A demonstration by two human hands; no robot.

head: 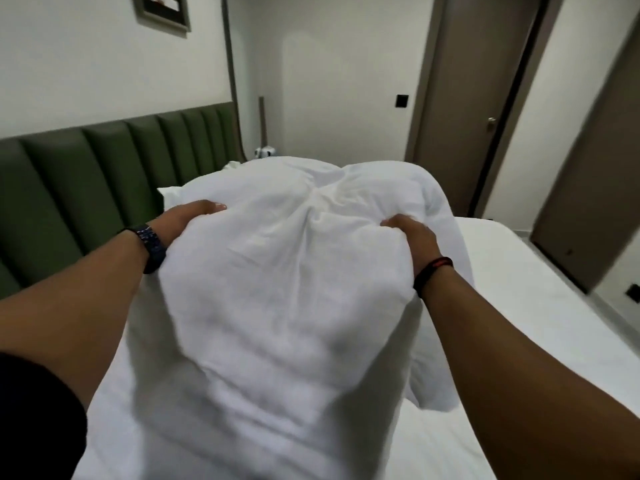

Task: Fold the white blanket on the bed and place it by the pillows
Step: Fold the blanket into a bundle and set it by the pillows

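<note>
We hold the bulky, soft white blanket [277,271] bunched between our left hand [188,220] and right hand [412,237], both clenched on its cloth, apparently carrying it toward the white pillow [171,195] beyond our left hand, where we judge it must next be lowered.

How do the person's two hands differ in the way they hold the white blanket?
The left hand lies fairly flat along the side of the white blanket; the right hand bunches fabric in a closed grip. The left wrist wears a dark watch, the right a black-and-red band. Both hold the blanket up.
</note>
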